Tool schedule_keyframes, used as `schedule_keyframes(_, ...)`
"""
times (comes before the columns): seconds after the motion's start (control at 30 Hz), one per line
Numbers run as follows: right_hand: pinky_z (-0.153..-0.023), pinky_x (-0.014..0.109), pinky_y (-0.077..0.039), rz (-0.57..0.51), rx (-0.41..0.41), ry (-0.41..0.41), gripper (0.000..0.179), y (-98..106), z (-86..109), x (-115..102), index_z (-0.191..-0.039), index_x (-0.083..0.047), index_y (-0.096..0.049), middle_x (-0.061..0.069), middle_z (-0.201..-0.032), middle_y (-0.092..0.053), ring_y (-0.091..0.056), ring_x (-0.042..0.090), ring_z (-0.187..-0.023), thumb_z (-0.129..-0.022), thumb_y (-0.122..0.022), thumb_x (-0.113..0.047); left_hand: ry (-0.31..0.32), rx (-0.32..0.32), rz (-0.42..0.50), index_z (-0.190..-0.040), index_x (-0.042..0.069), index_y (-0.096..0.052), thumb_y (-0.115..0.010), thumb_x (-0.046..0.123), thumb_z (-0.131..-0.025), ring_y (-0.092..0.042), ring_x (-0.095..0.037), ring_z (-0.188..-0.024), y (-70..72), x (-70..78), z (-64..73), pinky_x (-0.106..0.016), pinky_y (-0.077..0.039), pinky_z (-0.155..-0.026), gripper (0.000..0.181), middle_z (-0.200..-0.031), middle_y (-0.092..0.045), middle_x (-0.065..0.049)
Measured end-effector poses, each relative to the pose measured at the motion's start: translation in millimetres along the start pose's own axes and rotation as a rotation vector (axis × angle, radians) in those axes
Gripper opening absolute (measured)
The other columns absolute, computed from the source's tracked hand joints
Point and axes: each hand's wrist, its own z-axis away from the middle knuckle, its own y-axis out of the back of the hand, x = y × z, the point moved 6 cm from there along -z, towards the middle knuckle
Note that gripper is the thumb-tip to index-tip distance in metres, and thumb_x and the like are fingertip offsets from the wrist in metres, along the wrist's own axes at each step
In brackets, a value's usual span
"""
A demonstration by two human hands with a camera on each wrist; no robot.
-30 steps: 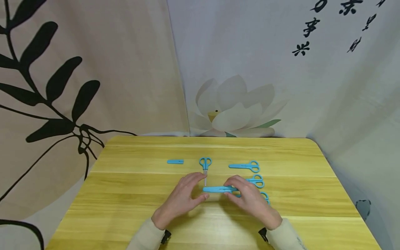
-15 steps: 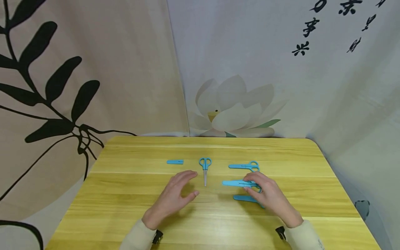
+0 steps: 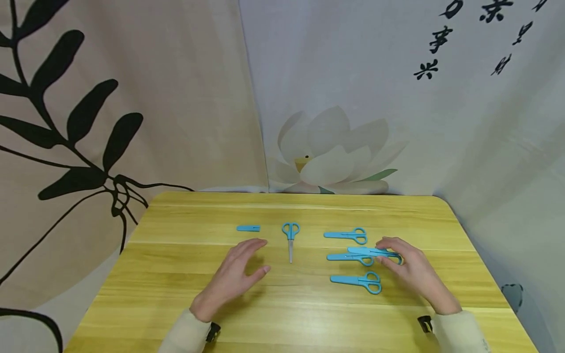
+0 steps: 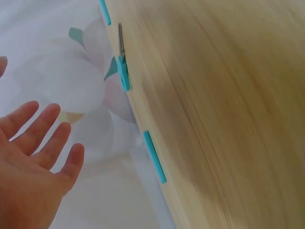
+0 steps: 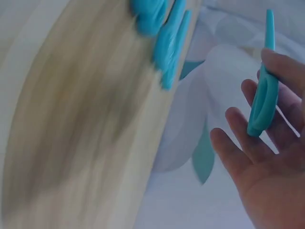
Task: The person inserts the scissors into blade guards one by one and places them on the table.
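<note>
Blue scissors in a blue blade cover (image 3: 364, 251) are pinched at the handles by my right hand (image 3: 412, 267), above the right part of the table. In the right wrist view the thumb presses these scissors (image 5: 265, 102) against the fingers. My left hand (image 3: 234, 274) hovers with relaxed, spread fingers and holds nothing. Beyond it lies a loose blue blade cover (image 3: 248, 228). Uncovered scissors (image 3: 290, 232) lie to the right of that, blades toward me. Three covered scissors rest in a column: far (image 3: 342, 235), middle (image 3: 344, 257) and near (image 3: 348, 280). The held pair partly overlaps the middle one in view.
The wooden table (image 3: 176, 274) has rounded far corners. Behind it hangs a printed curtain (image 3: 198, 98) with leaves, a lotus and characters. Each wrist carries a dark strap piece, such as the right one (image 3: 425, 323).
My right hand has carried the covered scissors rightward from the middle, past the column of scissors. My left hand has drawn back to the left, away from the uncovered scissors.
</note>
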Motion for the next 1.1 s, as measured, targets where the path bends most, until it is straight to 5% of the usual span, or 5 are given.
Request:
schedule_keyframes(0.37, -0.092, 0.004, -0.037, 0.023, -0.075, -0.099, 0.026, 19, 10.9, 47, -0.116, -0.013, -0.071, 0.004, -0.119, -0.071, -0.065, 0.033, -0.111, -0.093, -0.077, -0.005, -0.007, 0.015, -0.007, -0.148, 0.010, -0.055, -0.071, 0.041, -0.098, -0.050, -0.035, -0.138, 3.8, -4.4, 4.5, -0.063, -0.039, -0.111, 0.060, -0.151, -0.054, -0.012)
schedule_keyframes(0.53, -0.089, 0.027, -0.052, 0.048, -0.108, -0.136, 0.024, 23, 12.4, 63, -0.118, -0.010, -0.070, 0.009, -0.121, -0.071, -0.065, 0.036, -0.112, -0.095, -0.076, -0.008, -0.009, 0.017, -0.011, -0.147, 0.010, -0.056, -0.070, 0.040, -0.098, -0.050, -0.035, -0.138, 4.2, -4.9, 6.1, -0.063, -0.040, -0.111, 0.059, -0.150, -0.054, -0.012)
schedule_keyframes(0.7, -0.089, 0.047, -0.055, 0.050, -0.145, -0.175, 0.024, 21, 12.5, 76, -0.120, -0.009, -0.071, 0.011, -0.124, -0.071, -0.064, 0.038, -0.114, -0.097, -0.075, -0.011, -0.012, 0.016, -0.003, -0.147, 0.009, -0.056, -0.071, 0.039, -0.098, -0.050, -0.036, -0.138, 4.0, -6.1, 6.9, -0.063, -0.039, -0.111, 0.059, -0.150, -0.055, -0.015)
schedule_keyframes(1.1, -0.088, 0.047, -0.055, 0.047, -0.206, -0.214, 0.025, 12, 5.5, 97, -0.121, -0.006, -0.072, 0.015, -0.124, -0.071, -0.065, 0.034, -0.111, -0.096, -0.075, -0.012, -0.012, 0.014, -0.025, -0.147, 0.009, -0.056, -0.072, 0.037, -0.098, -0.050, -0.037, -0.138, 5.5, -9.4, 8.6, -0.064, -0.039, -0.111, 0.059, -0.149, -0.055, -0.017)
